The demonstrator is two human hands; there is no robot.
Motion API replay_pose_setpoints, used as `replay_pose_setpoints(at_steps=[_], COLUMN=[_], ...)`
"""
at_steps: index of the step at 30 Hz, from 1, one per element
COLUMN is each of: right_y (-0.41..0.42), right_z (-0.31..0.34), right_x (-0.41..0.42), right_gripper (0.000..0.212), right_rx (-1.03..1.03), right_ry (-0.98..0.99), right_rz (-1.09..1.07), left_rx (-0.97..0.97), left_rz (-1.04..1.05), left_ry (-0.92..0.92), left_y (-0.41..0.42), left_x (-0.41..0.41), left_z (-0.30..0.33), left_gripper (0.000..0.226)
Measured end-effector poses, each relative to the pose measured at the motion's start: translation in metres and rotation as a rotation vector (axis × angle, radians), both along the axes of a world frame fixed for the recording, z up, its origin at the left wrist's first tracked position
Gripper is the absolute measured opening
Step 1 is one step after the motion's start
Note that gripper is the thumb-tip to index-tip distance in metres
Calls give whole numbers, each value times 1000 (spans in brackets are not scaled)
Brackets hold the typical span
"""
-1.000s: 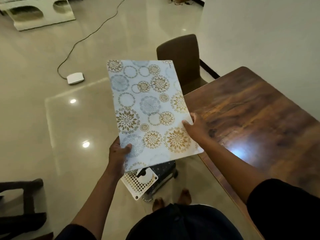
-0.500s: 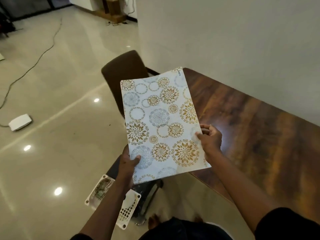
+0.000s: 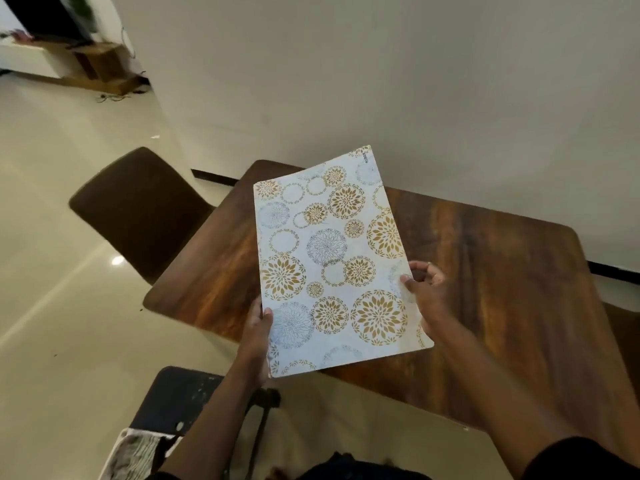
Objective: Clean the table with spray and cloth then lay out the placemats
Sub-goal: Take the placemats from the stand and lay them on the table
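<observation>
**Placemat held over the table**

Left hand (image 3: 255, 336) grips the placemat's (image 3: 332, 258) near-left edge, right hand (image 3: 424, 289) pinches its right edge. It's up in the air above the wooden table (image 3: 502, 271), with a brown chair (image 3: 138, 209) off to the left.

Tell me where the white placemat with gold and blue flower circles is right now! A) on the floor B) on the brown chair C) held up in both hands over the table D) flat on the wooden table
C: the left hand and right hand grip the white flower-circle placemat by its side edges, tilted up above the brown wooden table.
</observation>
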State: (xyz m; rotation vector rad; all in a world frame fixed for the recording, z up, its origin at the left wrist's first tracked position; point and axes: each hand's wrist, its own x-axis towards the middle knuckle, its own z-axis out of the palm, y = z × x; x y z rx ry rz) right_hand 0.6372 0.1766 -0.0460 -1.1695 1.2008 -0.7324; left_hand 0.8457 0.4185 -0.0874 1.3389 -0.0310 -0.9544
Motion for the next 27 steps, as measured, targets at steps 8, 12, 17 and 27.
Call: replay_pose_setpoints(at_steps=[8,12,17,27], right_y=[-49,-62,-74,-91], right_z=[-13,-24,-37,-60], right_x=[-111,-152,-191,-235], right_gripper=[20,21,17,21], right_rx=[-19,24,46,126], right_ry=[20,29,88,152], right_rz=[-103,-181,-300,-535], left_rx=[3,55,81,180], left_rz=[-137,-121,-129,-237], left_ry=[-58,-135,-144,-223], left_y=[-77,-107,-136,-182], left_x=[-62,-88,-114,-93], left_z=[-10,-19,-23,-30], left_gripper=[37,29,34,37])
